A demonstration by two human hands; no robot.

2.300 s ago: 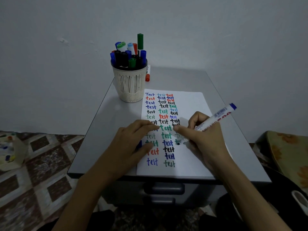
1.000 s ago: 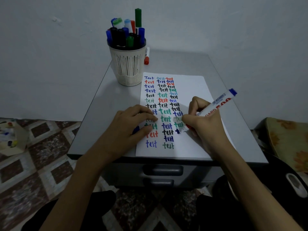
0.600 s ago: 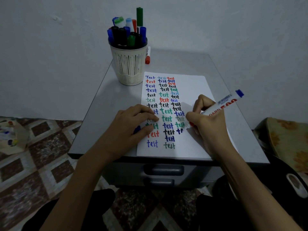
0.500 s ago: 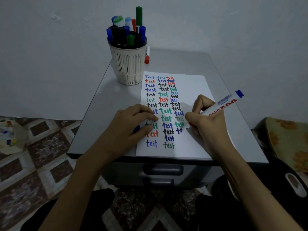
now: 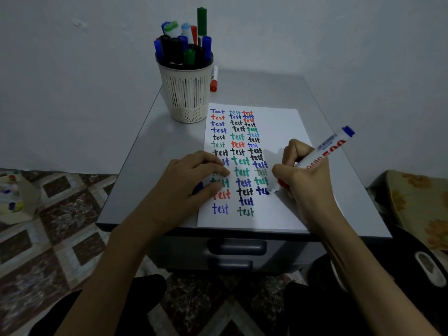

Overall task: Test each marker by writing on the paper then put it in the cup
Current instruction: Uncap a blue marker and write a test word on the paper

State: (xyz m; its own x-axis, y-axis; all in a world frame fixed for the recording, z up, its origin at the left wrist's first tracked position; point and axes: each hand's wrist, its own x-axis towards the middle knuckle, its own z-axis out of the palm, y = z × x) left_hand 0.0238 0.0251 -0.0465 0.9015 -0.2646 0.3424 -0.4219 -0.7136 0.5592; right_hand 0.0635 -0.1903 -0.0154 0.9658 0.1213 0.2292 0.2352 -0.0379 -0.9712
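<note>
Bench [image 5: 145,175]: a grey drawer unit, its top carrying everything.

Paper [image 5: 281,122]: lies lengthwise, right of centre, its near end at the front edge of the bench. Three columns of "test" in blue, red, black and green fill its left part. The right part is blank.

Cup [image 5: 186,93]: a white slotted cup at the back left corner of the bench, just beyond the far left corner of the paper, packed with capped markers [image 5: 184,49] standing upright.

Your left hand [image 5: 184,185]: fingers lie extended on the left column and press the sheet down near the front edge. A small blue piece [image 5: 198,188], likely the cap, peeks out beneath this hand.

Your right hand [image 5: 308,185]: fingers are curled round the blue marker [image 5: 322,151] in a writing grip. The tip is on the paper low in the third column, beside a part-written blue word. The barrel slants up toward the right edge of the bench.

Red-capped marker [image 5: 213,80]: lies flat behind the cup near the back edge, not yet in the cup.

Step in hand, as judged: the writing test of the blue marker, mid-word.

Next move calls for: finish the letters, lift the tip, cap the marker, then carry it to the back left corner and find a gap among the crowded markers. The red-capped one probably needs testing after that.
</note>
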